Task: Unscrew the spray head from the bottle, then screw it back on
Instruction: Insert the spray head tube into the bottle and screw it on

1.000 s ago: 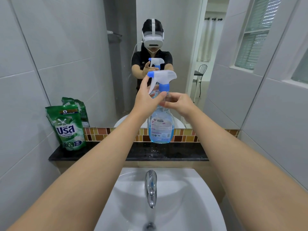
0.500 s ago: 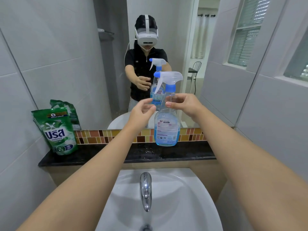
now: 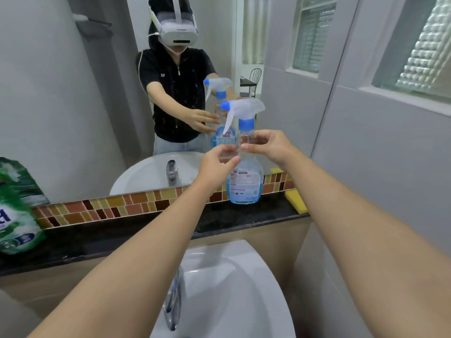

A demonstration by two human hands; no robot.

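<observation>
A clear spray bottle [image 3: 244, 185] of blue liquid stands upright on the black ledge [image 3: 122, 230] by the mirror. Its white spray head [image 3: 244, 109] with a blue collar sits on the neck. My right hand [image 3: 271, 147] is at the neck just under the collar, thumb and fingers closed round it from the right. My left hand [image 3: 214, 164] hovers at the bottle's left shoulder with curled, parted fingers. The mirror shows that hand spread beside the bottle, not gripping.
A green detergent pouch [image 3: 17, 211] stands at the ledge's left end and a yellow sponge [image 3: 296, 201] at its right end. Below me are a white basin [image 3: 231, 289] and a chrome tap [image 3: 173, 303]. A tiled wall closes in on the right.
My left hand came off the spray head and dropped to the bottle's shoulder. My right hand stayed at the neck. The view has moved closer and tilted.
</observation>
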